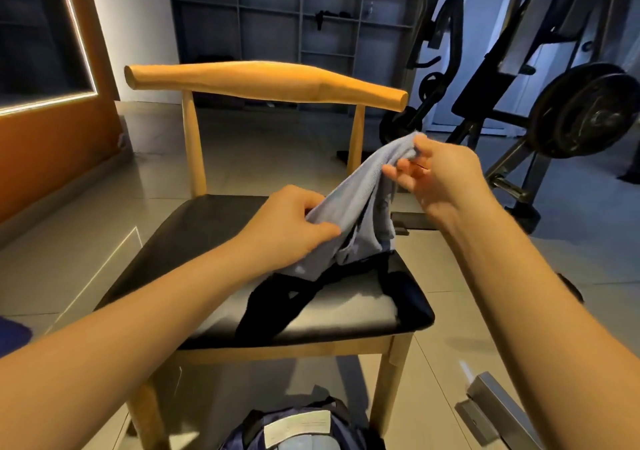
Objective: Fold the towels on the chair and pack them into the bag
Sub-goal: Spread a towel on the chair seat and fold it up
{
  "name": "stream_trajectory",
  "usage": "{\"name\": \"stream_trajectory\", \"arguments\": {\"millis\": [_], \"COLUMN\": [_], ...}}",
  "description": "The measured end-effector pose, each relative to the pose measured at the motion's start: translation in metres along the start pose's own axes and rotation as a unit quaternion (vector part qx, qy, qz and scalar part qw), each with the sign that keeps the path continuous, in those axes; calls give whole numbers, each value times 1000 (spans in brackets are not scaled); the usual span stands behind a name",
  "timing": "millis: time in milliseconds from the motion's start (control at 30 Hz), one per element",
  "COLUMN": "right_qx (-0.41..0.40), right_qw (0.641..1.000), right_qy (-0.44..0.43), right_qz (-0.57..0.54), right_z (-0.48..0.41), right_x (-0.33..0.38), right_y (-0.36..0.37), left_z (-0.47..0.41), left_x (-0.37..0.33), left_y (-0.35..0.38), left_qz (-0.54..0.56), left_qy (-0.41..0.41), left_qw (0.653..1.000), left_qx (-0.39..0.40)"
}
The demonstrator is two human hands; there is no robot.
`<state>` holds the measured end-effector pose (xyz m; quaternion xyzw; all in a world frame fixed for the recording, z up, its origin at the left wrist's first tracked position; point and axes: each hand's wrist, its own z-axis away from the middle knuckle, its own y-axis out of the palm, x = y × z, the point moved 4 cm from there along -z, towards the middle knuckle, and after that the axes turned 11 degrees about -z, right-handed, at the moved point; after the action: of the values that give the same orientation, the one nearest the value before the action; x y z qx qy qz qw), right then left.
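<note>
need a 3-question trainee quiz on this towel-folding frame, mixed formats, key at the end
1. Which hands hold the grey towel?
2. True or false: the bag sits on the chair seat.
3. What lies on the seat below the raised towel? A) a black cloth B) a shoe C) a bottle
Key: 1. Both: the left hand grips its lower part, the right hand pinches the top. 2. False, it is down in front of the chair. 3. A.

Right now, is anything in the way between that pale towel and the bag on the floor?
Nothing visible. The left hand and right hand hold the pale towel above the chair seat; the bag sits on the floor before it. A dark cloth lies under the towel.
</note>
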<state>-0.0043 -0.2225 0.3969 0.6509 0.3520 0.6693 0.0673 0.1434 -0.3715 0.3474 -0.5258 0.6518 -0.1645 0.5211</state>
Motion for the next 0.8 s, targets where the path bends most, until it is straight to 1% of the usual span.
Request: {"name": "stream_trajectory", "arguments": {"millis": [33,100,167,233,267,300,367,400,467,533,567,667,733,800], "right_qx": [-14,-24,-18,-7,-4,-1,9,15,24,25,22,15,7,-6], "right_qw": [997,987,982,980,980,980,980,981,980,981,981,981,980,979], "right_qy": [27,59,71,75,76,78,86,92,103,104,102,94,87,82], "right_qz": [-67,-145,-173,-184,-186,-186,-178,-173,-166,-163,-163,-171,-178,-186], "right_z": [-5,-11,-14,-15,-15,-15,-15,-15,-15,-17,-18,-25,-30,-36], "right_x": [2,5,6,5,4,3,0,-2,-6,-8,-8,-7,-6,-7], "right_y": [-6,-14,-14,-10,-8,-8,-6,-6,-5,-6,-8,-14,-19,-25], "left_z": [0,0,4,9,10,12,12,11,6,1,-3,-16,-23,-25], "left_x": [4,8,4,0,-3,-7,-12,-13,-14,-12,-11,-4,0,3], "left_y": [1,-3,-9,-8,-6,-1,16,27,45,57,62,69,70,73], "left_qz": [-23,-30,2,-3,-42,-107,-231,-256,-249,-230,-242,-330,-341,-314], "left_qy": [2,17,54,109,146,193,281,297,267,202,167,85,70,81], "left_qw": [1000,997,987,976,969,956,918,911,925,947,952,937,931,935], "left_qx": [-10,-72,-151,-188,-194,-191,-156,-131,-106,-95,-85,-82,-110,-141]}}
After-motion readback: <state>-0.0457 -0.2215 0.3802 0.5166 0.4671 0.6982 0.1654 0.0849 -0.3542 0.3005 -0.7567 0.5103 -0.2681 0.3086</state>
